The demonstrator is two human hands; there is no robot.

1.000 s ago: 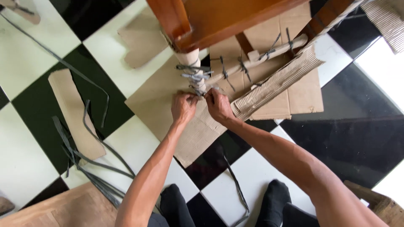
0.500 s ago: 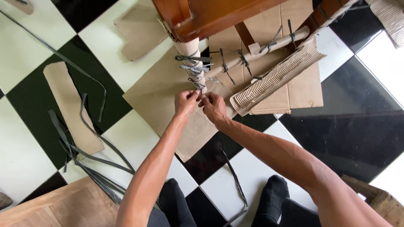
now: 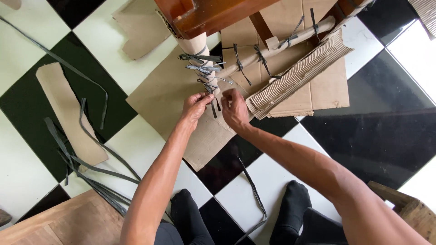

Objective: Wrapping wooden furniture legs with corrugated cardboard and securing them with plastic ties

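While the left hand (image 3: 194,106) pinches a thin grey plastic strap (image 3: 212,107) at the paper-wrapped wooden leg (image 3: 200,56), the right hand (image 3: 234,109) pinches nearby — light, limp, probably slippery; grip its free ends.
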